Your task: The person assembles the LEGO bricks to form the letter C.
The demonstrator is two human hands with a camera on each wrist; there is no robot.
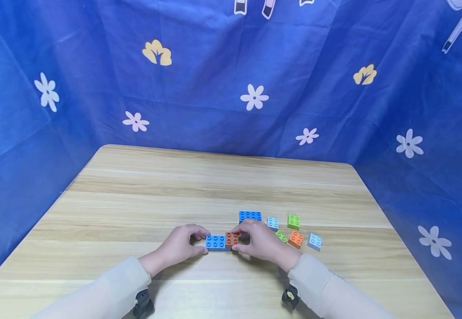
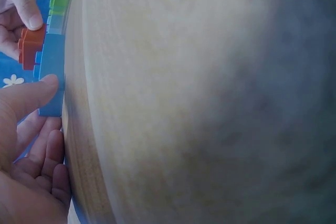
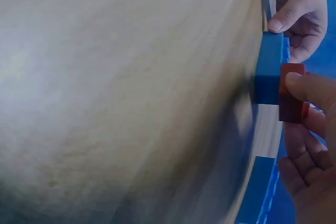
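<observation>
A blue building brick [image 1: 215, 242] lies lengthwise on the table, studs up. My left hand [image 1: 180, 244] grips its left end, with the thumb [image 2: 48, 85] along its near side. An orange-red brick with a two-by-two stud top [image 1: 231, 239] is at the right end of the blue one, level with its studs and jutting past its end in the right wrist view. My right hand [image 1: 260, 241] pinches this orange-red brick [image 3: 292, 93] between thumb and fingers.
Behind and beside my right hand lie a darker blue brick [image 1: 250, 215], two light blue bricks [image 1: 272, 223] [image 1: 315, 241], two green bricks [image 1: 293, 221] [image 1: 281, 236] and an orange brick [image 1: 295, 239]. A blue patterned curtain [image 1: 207, 79] surrounds the wooden table [image 1: 155, 190].
</observation>
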